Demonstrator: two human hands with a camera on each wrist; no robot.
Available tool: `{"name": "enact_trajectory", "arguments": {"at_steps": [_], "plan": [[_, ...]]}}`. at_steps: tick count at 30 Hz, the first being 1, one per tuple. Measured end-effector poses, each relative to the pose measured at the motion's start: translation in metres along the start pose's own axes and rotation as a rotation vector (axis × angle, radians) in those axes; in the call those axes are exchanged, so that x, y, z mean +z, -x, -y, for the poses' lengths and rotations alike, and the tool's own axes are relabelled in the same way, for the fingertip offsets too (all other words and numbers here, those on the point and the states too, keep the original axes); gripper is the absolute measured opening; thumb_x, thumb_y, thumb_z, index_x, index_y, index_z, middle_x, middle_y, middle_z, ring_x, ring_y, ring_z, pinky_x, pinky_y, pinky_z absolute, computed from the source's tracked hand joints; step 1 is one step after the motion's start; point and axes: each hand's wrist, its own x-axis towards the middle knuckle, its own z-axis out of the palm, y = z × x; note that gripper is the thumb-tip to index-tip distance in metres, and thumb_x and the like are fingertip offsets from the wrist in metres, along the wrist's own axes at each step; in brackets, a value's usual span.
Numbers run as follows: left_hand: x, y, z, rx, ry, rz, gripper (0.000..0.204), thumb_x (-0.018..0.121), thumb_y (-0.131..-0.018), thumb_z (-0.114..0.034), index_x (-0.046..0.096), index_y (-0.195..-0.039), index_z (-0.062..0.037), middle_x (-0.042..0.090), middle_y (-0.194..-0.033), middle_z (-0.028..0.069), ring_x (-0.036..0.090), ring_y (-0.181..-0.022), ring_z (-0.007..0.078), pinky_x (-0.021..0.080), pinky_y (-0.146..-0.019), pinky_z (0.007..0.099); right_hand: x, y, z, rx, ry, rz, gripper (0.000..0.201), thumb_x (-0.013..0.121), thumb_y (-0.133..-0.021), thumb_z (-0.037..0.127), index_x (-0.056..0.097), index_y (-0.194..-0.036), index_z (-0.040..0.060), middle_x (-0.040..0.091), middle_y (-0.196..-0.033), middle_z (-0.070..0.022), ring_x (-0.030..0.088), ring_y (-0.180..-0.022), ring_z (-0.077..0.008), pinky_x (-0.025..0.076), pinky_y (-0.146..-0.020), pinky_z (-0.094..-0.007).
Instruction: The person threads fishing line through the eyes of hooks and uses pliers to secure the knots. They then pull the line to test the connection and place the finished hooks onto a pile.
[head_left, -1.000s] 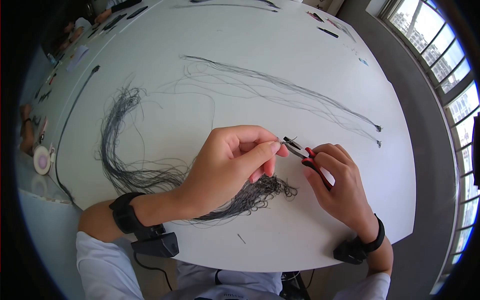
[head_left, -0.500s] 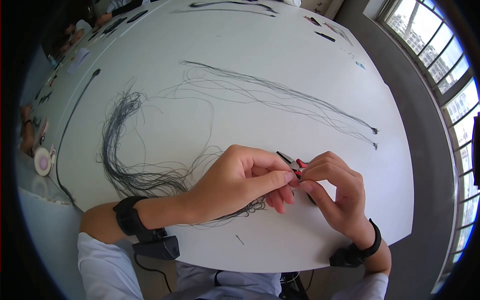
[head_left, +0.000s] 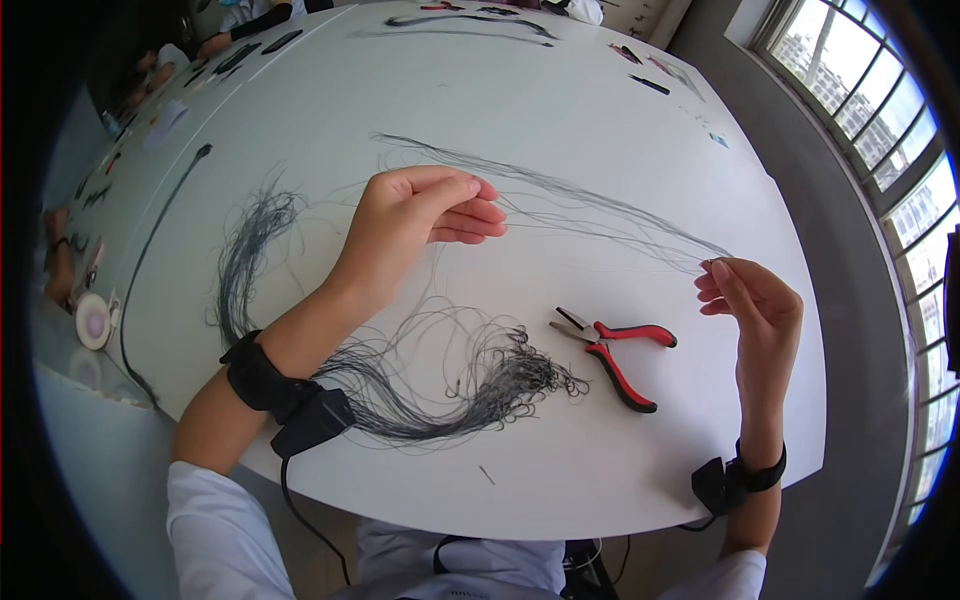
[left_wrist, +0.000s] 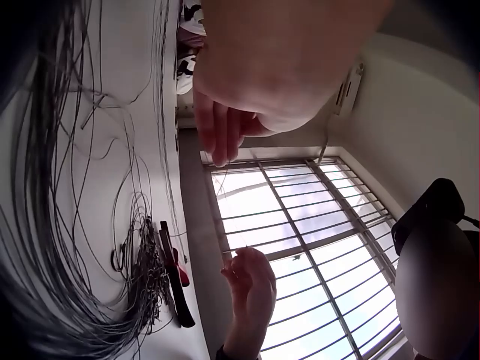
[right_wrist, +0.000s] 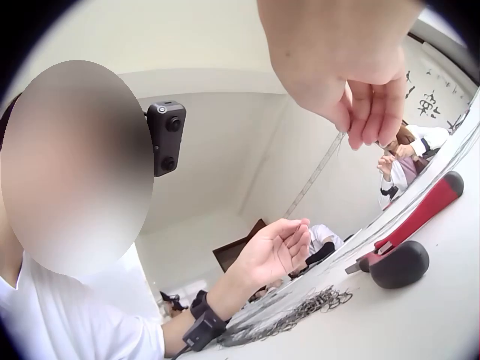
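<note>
Raised over the table, the left hand (head_left: 420,215) pinches a very thin dark strand between thumb and forefinger, its other fingers extended. Far to its right, the right hand (head_left: 755,300) pinches a strand between thumb and forefinger; a tiny bit of it shows at the fingertips in the right wrist view. The strand between the hands is barely visible. Red-and-black pliers (head_left: 612,345) lie on the table with jaws apart, untouched. Left of them curves a thick bundle of dark strands (head_left: 500,395) with curled ends, partly hidden behind the left forearm.
A longer, thinner strand bundle (head_left: 560,185) stretches across the table (head_left: 560,490) behind the hands. One short dark piece (head_left: 486,475) lies near the front edge. At the left are a narrow dark bundle (head_left: 160,225) and a white roll (head_left: 93,320); other people sit beyond.
The pliers have left the right hand and now lie on the table. Both hands, close together before, have moved apart, the left up and leftward, the right to the right and up.
</note>
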Motion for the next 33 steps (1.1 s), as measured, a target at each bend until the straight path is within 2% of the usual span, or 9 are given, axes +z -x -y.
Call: {"name": "enact_trajectory", "arguments": {"at_steps": [5, 13, 15, 16, 20, 24, 27, 29, 33], "plan": [[-0.023, -0.013, 0.004, -0.021, 0.033, -0.053, 0.025, 0.049, -0.089, -0.018, 0.062, -0.092, 0.0028, 0.064, -0.079, 0.0110, 0.065, -0.078, 0.0205, 0.051, -0.075, 0.0296, -0.020, -0.020, -0.019, 0.137, -0.127, -0.107, 0.013, 0.063, -0.083, 0.009, 0.067, -0.090, -0.0019, 0.066, -0.073, -0.0104, 0.064, -0.064, -0.0144, 0.053, -0.057, -0.0241], [-0.042, -0.021, 0.008, -0.003, 0.097, -0.157, 0.018, 0.051, -0.087, -0.018, 0.059, -0.089, -0.0020, 0.063, -0.080, 0.0078, 0.063, -0.081, 0.0190, 0.049, -0.078, 0.0304, -0.037, -0.031, -0.029, 0.187, -0.011, -0.121, 0.013, 0.062, -0.083, 0.009, 0.066, -0.087, -0.0028, 0.064, -0.070, -0.0091, 0.062, -0.061, -0.0133, 0.053, -0.058, -0.0238], [-0.049, -0.024, 0.009, -0.170, 0.326, -0.239, 0.014, 0.050, -0.087, -0.018, 0.056, -0.083, -0.0067, 0.060, -0.076, 0.0025, 0.061, -0.075, 0.0178, 0.049, -0.077, 0.0303, -0.046, -0.034, -0.036, 0.175, 0.013, -0.120, 0.013, 0.061, -0.083, 0.008, 0.066, -0.087, -0.0034, 0.064, -0.070, -0.0091, 0.062, -0.061, -0.0133, 0.053, -0.058, -0.0240], [-0.054, -0.026, 0.011, -0.171, 0.335, -0.221, 0.014, 0.050, -0.087, -0.018, 0.056, -0.083, -0.0067, 0.060, -0.076, 0.0025, 0.061, -0.075, 0.0178, 0.049, -0.077, 0.0303, -0.051, -0.035, -0.040, 0.176, 0.027, -0.134, 0.013, 0.061, -0.083, 0.008, 0.066, -0.087, -0.0034, 0.064, -0.070, -0.0091, 0.062, -0.061, -0.0133, 0.053, -0.058, -0.0240], [-0.062, -0.031, 0.011, -0.276, 0.460, -0.163, 0.013, 0.048, -0.088, -0.020, 0.050, -0.082, -0.0094, 0.044, -0.062, -0.0072, 0.043, -0.054, 0.0060, 0.038, -0.051, 0.0207, -0.068, -0.041, -0.050, 0.266, 0.102, -0.121, 0.013, 0.061, -0.081, 0.007, 0.066, -0.086, -0.0028, 0.063, -0.069, -0.0085, 0.061, -0.060, -0.0132, 0.052, -0.056, -0.0235], [-0.078, -0.036, 0.024, -0.288, 0.517, -0.060, 0.011, 0.050, -0.088, -0.018, 0.052, -0.083, -0.0079, 0.045, -0.062, -0.0067, 0.044, -0.054, 0.0063, 0.040, -0.052, 0.0205, -0.080, -0.044, -0.070, 0.371, 0.251, -0.095, 0.012, 0.063, -0.078, 0.008, 0.067, -0.083, -0.0008, 0.063, -0.068, -0.0074, 0.058, -0.057, -0.0117, 0.052, -0.054, -0.0230], [-0.077, -0.037, 0.027, -0.343, 0.547, -0.187, 0.009, 0.051, -0.087, -0.013, 0.055, -0.089, -0.0043, 0.055, -0.071, -0.0029, 0.053, -0.061, 0.0077, 0.044, -0.055, 0.0202, -0.086, -0.044, -0.081, 0.390, 0.343, -0.077, 0.011, 0.064, -0.076, 0.008, 0.068, -0.082, -0.0002, 0.063, -0.067, -0.0068, 0.056, -0.057, -0.0110, 0.050, -0.052, -0.0225], [-0.070, -0.034, 0.027, -0.334, 0.495, -0.337, 0.013, 0.051, -0.088, -0.008, 0.056, -0.096, 0.0000, 0.063, -0.089, 0.0050, 0.062, -0.079, 0.0120, 0.051, -0.064, 0.0216, -0.091, -0.045, -0.087, 0.391, 0.373, -0.078, 0.011, 0.064, -0.076, 0.008, 0.068, -0.082, -0.0004, 0.063, -0.067, -0.0068, 0.056, -0.057, -0.0110, 0.049, -0.051, -0.0225], [-0.079, -0.037, 0.033, -0.342, 0.517, -0.288, 0.016, 0.048, -0.089, -0.006, 0.055, -0.101, 0.0030, 0.062, -0.104, 0.0117, 0.062, -0.095, 0.0174, 0.054, -0.073, 0.0244, -0.093, -0.045, -0.095, 0.412, 0.457, -0.084, 0.012, 0.064, -0.073, 0.008, 0.067, -0.081, -0.0012, 0.063, -0.067, -0.0075, 0.055, -0.055, -0.0116, 0.047, -0.050, -0.0235]]}}
